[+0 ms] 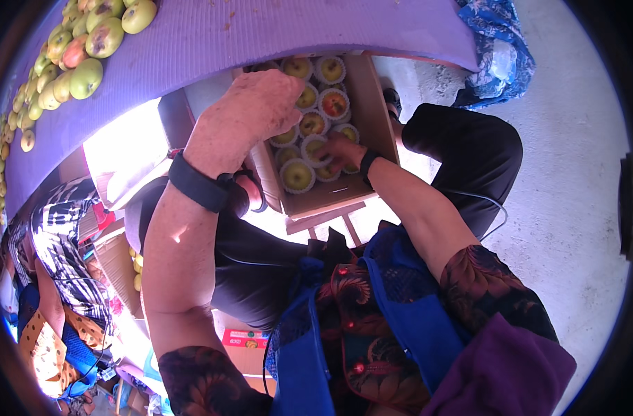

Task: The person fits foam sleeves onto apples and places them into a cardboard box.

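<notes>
An open cardboard box (pixel 381 104) stands before me between my knees. Inside sit several apples (pixel 297 175), yellow-green and some blushed red, each in a white fluted cup. My left hand (pixel 264 99) hangs over the box's left edge, back turned up and fingers bent; its palm is hidden, so any held thing is out of sight. Down among the near apples is my right hand (pixel 345 151). Its slightly blurred fingers reach over a cupped apple (pixel 313 148); whether they grip it is unclear.
A purple padded table (pixel 275 31) runs across the far side, with a heap of loose apples (pixel 87 78) at left. Beyond my left arm, another person (pixel 61 244) sits near a carton (pixel 113 265) holding fruit. A blue patterned cloth (pixel 503 52) hangs off the table's right end.
</notes>
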Action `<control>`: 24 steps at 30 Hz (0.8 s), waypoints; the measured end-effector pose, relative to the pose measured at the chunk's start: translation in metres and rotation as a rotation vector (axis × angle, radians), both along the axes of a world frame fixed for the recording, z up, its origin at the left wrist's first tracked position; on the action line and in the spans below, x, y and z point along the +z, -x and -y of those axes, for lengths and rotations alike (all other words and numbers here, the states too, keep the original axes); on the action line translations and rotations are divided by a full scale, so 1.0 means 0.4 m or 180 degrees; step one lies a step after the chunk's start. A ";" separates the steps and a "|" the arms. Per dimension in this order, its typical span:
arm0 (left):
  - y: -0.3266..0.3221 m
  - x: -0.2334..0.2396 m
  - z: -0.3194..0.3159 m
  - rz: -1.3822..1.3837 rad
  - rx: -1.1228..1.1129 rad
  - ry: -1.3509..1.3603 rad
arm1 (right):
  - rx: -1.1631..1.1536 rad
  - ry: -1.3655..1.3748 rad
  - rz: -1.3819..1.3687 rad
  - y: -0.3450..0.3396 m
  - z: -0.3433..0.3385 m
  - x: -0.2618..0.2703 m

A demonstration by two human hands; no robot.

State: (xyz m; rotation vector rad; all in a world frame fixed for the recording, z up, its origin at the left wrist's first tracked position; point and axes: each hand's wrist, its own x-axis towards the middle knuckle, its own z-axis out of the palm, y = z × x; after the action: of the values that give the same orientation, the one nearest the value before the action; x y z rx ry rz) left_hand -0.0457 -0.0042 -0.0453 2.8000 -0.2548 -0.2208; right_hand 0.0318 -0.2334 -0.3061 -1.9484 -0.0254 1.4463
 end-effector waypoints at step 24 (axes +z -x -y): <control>-0.067 0.131 -0.025 -0.1101 -0.0014 0.1720 | 0.2461 -0.1655 0.1544 -0.051 -0.113 0.675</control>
State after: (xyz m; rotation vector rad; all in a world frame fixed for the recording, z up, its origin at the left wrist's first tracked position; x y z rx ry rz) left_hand -0.0190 0.0060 0.0070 2.1840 -0.1998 -0.5411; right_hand 0.0522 -0.1882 -0.0362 -1.8479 -1.3549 1.1674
